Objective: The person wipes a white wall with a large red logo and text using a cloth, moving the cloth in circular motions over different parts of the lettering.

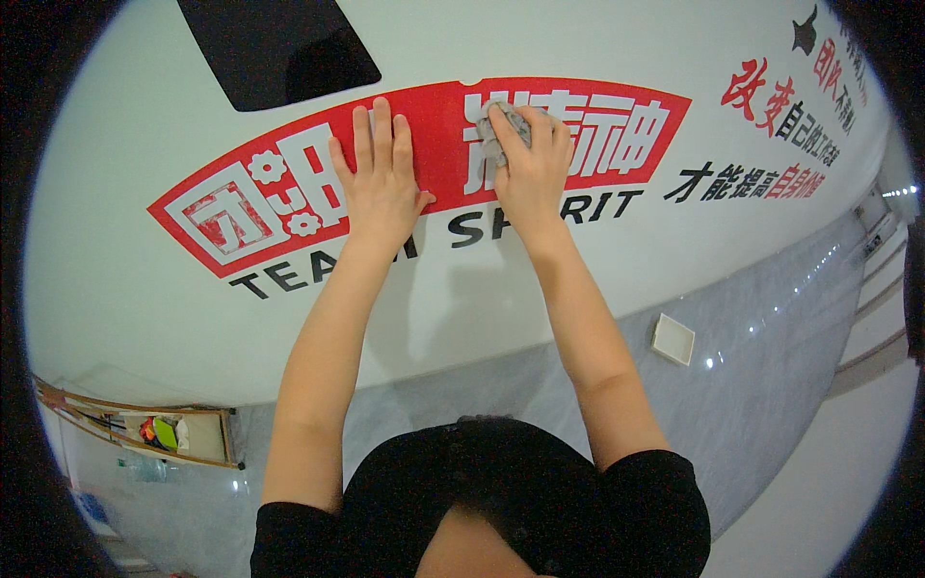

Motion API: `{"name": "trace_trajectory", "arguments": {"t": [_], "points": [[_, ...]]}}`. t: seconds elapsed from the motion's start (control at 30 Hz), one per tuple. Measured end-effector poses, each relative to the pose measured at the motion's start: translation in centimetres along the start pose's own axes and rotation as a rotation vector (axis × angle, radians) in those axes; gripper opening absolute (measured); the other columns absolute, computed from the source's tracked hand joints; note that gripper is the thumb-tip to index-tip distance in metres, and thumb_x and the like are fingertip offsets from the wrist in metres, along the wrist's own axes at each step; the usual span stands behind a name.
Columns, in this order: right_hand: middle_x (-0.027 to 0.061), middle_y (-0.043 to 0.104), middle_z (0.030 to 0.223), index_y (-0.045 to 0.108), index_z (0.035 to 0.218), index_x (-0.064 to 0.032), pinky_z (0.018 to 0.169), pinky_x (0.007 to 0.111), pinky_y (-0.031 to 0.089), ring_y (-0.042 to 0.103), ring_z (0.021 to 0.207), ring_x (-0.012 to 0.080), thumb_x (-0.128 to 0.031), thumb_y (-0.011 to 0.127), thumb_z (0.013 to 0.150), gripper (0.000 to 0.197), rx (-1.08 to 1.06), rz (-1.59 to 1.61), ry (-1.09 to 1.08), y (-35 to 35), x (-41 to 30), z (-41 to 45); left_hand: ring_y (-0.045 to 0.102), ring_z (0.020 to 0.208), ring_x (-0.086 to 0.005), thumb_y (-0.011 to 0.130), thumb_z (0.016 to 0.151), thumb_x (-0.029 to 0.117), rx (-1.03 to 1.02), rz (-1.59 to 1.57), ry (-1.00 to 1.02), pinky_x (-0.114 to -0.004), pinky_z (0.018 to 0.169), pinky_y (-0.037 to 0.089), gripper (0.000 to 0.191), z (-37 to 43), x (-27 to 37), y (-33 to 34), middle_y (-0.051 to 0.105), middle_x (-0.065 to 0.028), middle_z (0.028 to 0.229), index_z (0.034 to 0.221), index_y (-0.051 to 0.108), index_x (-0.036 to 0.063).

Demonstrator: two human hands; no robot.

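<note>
A red banner decal with large white characters curves across a white wall, above black lettering. My left hand lies flat on the left-centre of the banner, palm to the wall, fingers spread and pointing up, holding nothing. To its right, my right hand presses a crumpled grey cloth against the white characters. The fingers lie over the cloth, and part of the lettering is hidden behind both hands. Red patches show within the leftmost white character.
Above the banner's left part is a glossy black panel. More red and black lettering runs along the wall at right. A shallow white tray lies on the grey floor. A wood-framed rack with coloured items stands at lower left.
</note>
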State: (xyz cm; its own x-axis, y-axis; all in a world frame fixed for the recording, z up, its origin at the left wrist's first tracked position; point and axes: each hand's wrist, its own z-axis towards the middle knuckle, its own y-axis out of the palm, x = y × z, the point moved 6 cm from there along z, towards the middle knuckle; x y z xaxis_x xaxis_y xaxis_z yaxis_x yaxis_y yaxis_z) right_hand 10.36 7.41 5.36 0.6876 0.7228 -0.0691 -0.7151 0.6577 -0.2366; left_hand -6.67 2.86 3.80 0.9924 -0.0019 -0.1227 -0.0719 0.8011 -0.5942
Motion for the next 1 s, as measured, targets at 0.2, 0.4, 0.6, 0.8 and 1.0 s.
{"name": "trace_trajectory", "arguments": {"t": [0.2,0.4,0.6,0.8,1.0], "points": [[0.0087,0.055,0.121,0.069,0.121,-0.0156,0.09,0.048,0.039,0.048,0.112,0.0336,0.003,0.068,0.071,0.053,-0.015,-0.014,0.01,0.3,-0.2,-0.9,0.002,0.153,-0.0386,0.094,0.054,0.045,-0.052,0.044,-0.012,-0.064,0.118,0.005,0.131,0.0,0.0,0.0,0.008,-0.0205,0.165,0.153,0.02,0.0019],[0.0094,0.054,0.121,0.068,0.121,-0.0138,0.09,0.049,0.039,0.048,0.112,0.0339,0.003,0.067,0.074,0.051,0.003,0.0,0.028,0.3,-0.2,-0.6,0.009,0.152,-0.0407,0.096,0.054,0.035,-0.027,-0.014,-0.016,-0.068,0.116,0.009,0.122,0.0,0.2,-0.2,0.014,-0.0222,0.163,0.15,0.027,0.0022],[0.0096,0.054,0.121,0.067,0.123,-0.0145,0.09,0.049,0.039,0.048,0.114,0.0342,0.003,0.069,0.072,0.054,-0.021,-0.031,0.001,0.2,-0.2,-0.9,0.001,0.153,-0.0387,0.095,0.053,0.046,-0.02,0.059,-0.001,-0.064,0.118,0.005,0.134,-0.2,0.0,0.0,0.007,-0.0212,0.165,0.153,0.018,0.0016],[0.0106,0.055,0.121,0.067,0.123,-0.015,0.095,0.05,0.04,0.048,0.115,0.0363,0.004,0.068,0.069,0.057,-0.168,0.036,0.034,0.4,1.5,-4.6,0.001,0.153,-0.0387,0.095,0.054,0.043,-0.024,0.036,-0.001,-0.065,0.118,0.006,0.131,-0.1,0.0,0.3,0.006,-0.0203,0.165,0.153,0.019,0.0032],[0.0096,0.055,0.124,0.067,0.125,-0.0168,0.099,0.048,0.04,0.049,0.115,0.036,0.004,0.068,0.07,0.058,0.054,0.026,0.004,-0.8,3.7,0.1,0.002,0.153,-0.0388,0.095,0.054,0.042,-0.016,0.02,0.015,-0.065,0.118,0.006,0.131,-0.2,-0.1,0.0,0.005,-0.02,0.165,0.153,0.02,0.0039]]}}
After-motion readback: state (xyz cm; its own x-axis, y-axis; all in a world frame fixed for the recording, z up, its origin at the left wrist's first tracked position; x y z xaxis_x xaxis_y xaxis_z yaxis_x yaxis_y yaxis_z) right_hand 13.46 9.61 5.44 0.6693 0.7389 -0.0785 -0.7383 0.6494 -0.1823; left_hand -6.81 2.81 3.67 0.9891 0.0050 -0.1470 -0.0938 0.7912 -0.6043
